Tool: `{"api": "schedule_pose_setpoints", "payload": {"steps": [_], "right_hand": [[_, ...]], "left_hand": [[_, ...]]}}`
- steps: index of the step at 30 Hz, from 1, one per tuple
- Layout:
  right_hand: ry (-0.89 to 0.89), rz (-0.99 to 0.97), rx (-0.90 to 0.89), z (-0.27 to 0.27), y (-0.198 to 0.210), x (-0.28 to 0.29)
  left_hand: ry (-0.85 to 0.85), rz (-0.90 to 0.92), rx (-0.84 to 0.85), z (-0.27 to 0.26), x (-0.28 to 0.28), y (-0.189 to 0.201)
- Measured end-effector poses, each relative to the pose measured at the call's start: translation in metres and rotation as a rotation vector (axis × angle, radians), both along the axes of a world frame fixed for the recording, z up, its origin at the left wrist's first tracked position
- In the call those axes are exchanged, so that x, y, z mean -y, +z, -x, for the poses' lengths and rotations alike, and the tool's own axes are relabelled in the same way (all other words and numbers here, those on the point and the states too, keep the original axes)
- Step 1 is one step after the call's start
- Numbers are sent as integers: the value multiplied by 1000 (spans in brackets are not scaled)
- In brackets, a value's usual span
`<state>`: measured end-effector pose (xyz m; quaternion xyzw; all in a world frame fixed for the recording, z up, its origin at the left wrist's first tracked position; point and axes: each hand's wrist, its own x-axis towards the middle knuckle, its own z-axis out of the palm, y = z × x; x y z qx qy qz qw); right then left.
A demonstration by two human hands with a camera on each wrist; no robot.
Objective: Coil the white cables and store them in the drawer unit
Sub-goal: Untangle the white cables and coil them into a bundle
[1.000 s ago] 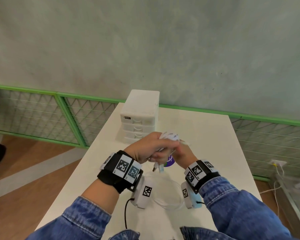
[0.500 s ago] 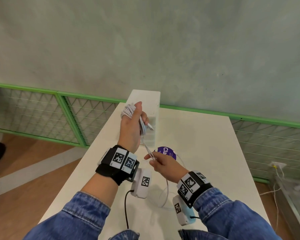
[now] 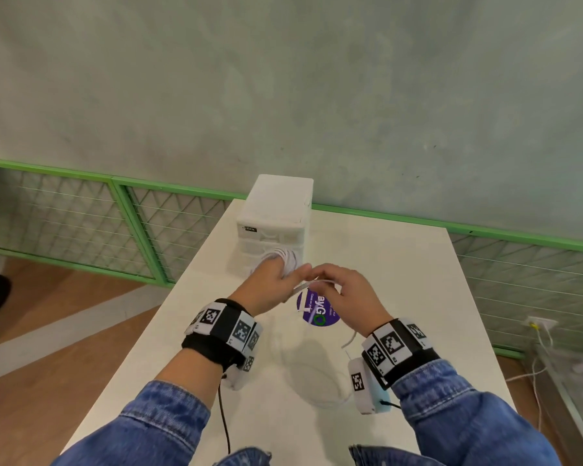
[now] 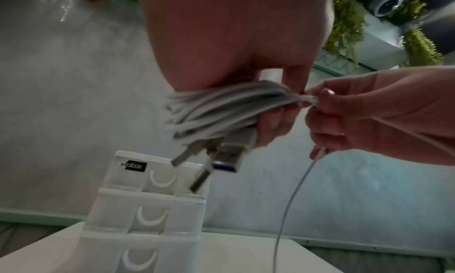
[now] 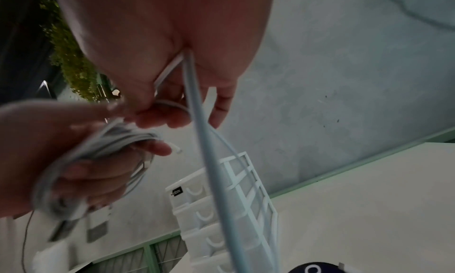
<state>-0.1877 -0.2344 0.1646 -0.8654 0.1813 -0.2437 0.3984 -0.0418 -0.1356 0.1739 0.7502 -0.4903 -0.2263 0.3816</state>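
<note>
Now my left hand (image 3: pixel 272 286) clutches the coiled white cables (image 4: pixel 221 109) at frame centre, before the drawer unit (image 3: pixel 276 216), while my right hand (image 3: pixel 345 297) pinches the limp, light, springy loose strand (image 4: pixel 290 199), best gripped close to the bundle.

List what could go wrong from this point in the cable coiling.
1. The coil is only wrapped round the left hand; its loops could slip off and unravel.
2. The right hand pinches the loose strand; slack trailing on the table could tangle.
3. The drawer unit looks shut, and both hands are busy.
</note>
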Motion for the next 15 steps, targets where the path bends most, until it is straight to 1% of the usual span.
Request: {"api": "schedule_pose_setpoints", "payload": {"steps": [2, 5, 7, 10, 13, 15], "right_hand": [[-52, 38, 16, 3, 2, 5], [-69, 81, 0, 6, 2, 11], [-64, 128, 2, 5, 0, 14], [-57, 157, 78, 5, -2, 21], [-32, 153, 117, 5, -1, 24], [-34, 75, 129, 4, -2, 28]], "left_hand": [[-76, -81, -104, 11, 0, 8], [-180, -183, -139, 17, 2, 11], [-189, -229, -201, 17, 4, 11], [-225, -290, -293, 20, 2, 13], [-300, -282, -451, 24, -2, 15], [-357, -226, -594, 27, -5, 21]]}}
